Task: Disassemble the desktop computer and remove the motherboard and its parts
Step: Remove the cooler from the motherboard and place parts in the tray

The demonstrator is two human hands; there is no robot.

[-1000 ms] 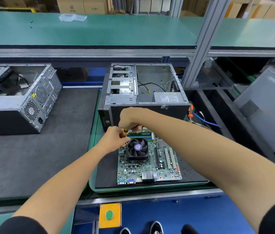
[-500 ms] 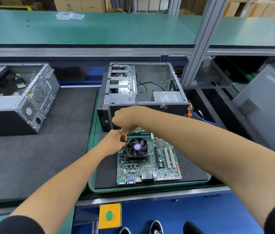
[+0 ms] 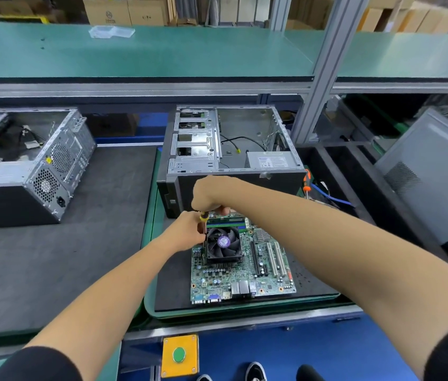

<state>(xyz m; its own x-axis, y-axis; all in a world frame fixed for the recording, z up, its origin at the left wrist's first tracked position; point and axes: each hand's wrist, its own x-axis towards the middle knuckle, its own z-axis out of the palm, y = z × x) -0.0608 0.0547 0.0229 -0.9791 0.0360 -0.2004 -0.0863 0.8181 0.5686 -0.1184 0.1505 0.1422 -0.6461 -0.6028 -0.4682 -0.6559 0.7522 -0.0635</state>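
From the head view, little differs from half a second ago: both hands remain at the back left corner of the fan, in the same grip. The right hand is curled round the top of a screwdriver with a yellow-and-black handle, held upright. The left hand pinches the shaft lower down, just beside the cooler fan.

One motherboard lies flat on a dark mat inside a green tray, near the front edge of the bench. One fan sits on it; two pale expansion slots run along its right part.

Two opened cases are in sight: the emptied computer case directly behind the board, and a second case well apart to the left. A grey side panel leans at right. An orange-handled tool lies just beside the emptied case. The right forearm crosses over the board's back right corner, hiding it. A yellow box with a green button sits below the bench edge.
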